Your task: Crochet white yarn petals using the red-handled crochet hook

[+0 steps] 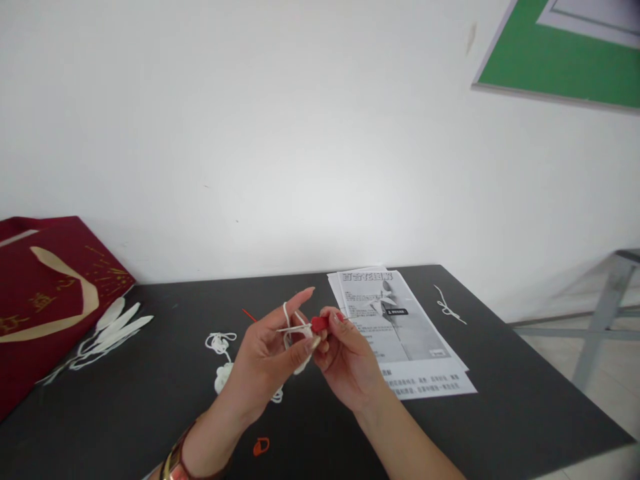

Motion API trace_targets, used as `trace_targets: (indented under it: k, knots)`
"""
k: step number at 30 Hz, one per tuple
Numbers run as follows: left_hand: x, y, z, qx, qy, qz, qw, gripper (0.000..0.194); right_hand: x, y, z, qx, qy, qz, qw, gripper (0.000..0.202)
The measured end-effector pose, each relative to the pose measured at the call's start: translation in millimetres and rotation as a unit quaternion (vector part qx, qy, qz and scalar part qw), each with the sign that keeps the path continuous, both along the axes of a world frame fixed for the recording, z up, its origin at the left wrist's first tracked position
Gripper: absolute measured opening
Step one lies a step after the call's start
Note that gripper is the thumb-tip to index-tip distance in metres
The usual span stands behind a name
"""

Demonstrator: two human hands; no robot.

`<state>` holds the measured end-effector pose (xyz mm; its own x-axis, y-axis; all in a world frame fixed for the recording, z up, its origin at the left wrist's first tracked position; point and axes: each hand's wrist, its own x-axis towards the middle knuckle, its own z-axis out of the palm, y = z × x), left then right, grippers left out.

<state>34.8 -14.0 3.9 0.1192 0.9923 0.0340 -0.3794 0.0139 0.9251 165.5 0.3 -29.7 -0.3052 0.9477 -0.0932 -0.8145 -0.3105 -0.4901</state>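
Note:
My left hand (265,357) pinches a small white crocheted piece (303,365) between thumb and fingers, with white yarn (285,310) looped over its raised index finger. Close against it, my right hand (347,357) grips a crochet hook (320,324) by its red handle. The hook's thin shaft points left into the yarn at my left fingertips. Part of the crocheted piece is hidden behind the left thumb. A ball of white yarn (223,378) lies on the table, partly covered by my left wrist, and a loose tangle of yarn (220,343) sits behind it.
On the black table (310,433) lie an orange stitch marker (261,446), printed sheets (425,333), a tied bit of white yarn (449,309) and several white petal-shaped pieces (113,330). A dark red bag (60,293) stands at the left. A thin red stick (249,315) shows behind my left hand.

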Motion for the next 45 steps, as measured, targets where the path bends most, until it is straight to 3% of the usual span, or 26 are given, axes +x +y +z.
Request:
trace_targets:
  k: [6,18,23,31,35,45]
  knots:
    - [-5,5,-7.5,0.002,-0.009,-0.028,1.000,0.041,0,0,-0.1,0.005,0.004,0.004,1.000,0.018]
    - [-1,-1,-1.4,0.043,0.033,0.070,0.996,0.056,0,0,1.3,0.017,-0.042,-0.056,0.997,0.021]
    - [-10,3,-2.7,0.058,0.043,0.023,0.997,0.060,3,1,4.2,0.034,-0.060,-0.075,0.995,0.021]
    - [-11,6,-5.9,0.045,-0.003,0.001,0.999,0.052,3,2,6.6,0.059,-0.084,-0.077,0.992,0.020]
    - [-11,11,-8.7,0.031,-0.004,0.013,0.999,0.044,3,2,5.9,0.056,-0.083,-0.075,0.992,0.019]
    - [-10,9,-9.3,0.037,0.024,0.042,0.998,0.054,3,3,6.2,0.030,-0.072,-0.082,0.994,0.018]
